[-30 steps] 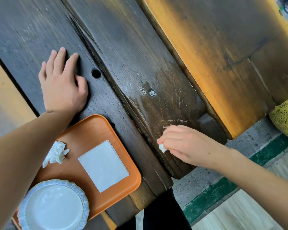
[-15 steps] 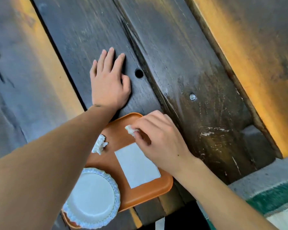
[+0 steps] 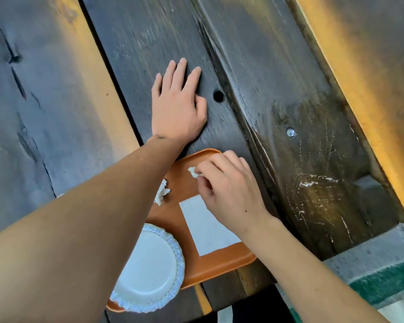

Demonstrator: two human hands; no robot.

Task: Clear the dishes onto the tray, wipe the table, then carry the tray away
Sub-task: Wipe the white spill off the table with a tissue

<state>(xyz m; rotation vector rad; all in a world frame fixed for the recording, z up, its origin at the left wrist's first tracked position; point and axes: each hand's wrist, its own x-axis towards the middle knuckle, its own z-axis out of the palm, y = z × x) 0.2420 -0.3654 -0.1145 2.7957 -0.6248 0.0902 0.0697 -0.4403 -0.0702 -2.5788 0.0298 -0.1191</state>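
Dark wooden plank table (image 3: 278, 66), streaks near right edge. Left hand (image 3: 177, 106) flat, open. Right hand (image 3: 229, 190) pinches small white tissue scrap (image 3: 193, 171) over orange plastic tray (image 3: 219, 264) at near edge; white scalloped plate (image 3: 149, 271) overhangs tray's near corner, may tip when carried.

One tray (image 3: 222, 264); one plate (image 3: 147, 269); two tissue wads (image 3: 162, 194); one paper sheet (image 3: 205, 231).

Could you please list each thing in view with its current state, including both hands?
Left hand: flat, palm down on the table, holding nothing.
Right hand: over the tray, pinching a small tissue scrap.
Tray: on the table, overhanging its near edge.
Plate: empty, upright on the tray.
Crumpled tissue: lying on the tray.
Flat paper sheet: lying on the tray.
Table: white streaks remain.
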